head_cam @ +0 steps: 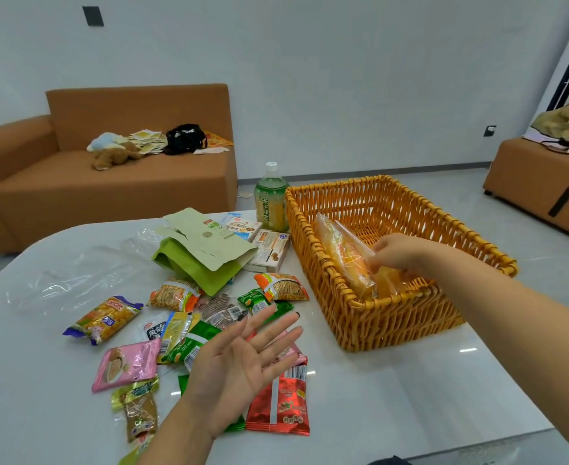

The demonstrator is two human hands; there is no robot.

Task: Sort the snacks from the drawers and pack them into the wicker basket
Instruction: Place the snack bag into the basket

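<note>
Here the right hand (398, 252) pinches a clear packet (347, 256) inside the basket (394, 317); left hand (239, 367) hovers spread, holding nothing, over snacks (179, 330).

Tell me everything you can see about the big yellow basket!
The wicker basket is rectangular and woven from golden-yellow strands, with open gaps in its walls and a thick braided rim. It stands upright on the white table, right of the loose snack packets, close beside a green drink bottle at its far left corner. Inside, clear-wrapped orange snack packs lean against the near left wall. The right hand reaches in over the rim and holds those packs. Much of its floor looks bare.
</note>
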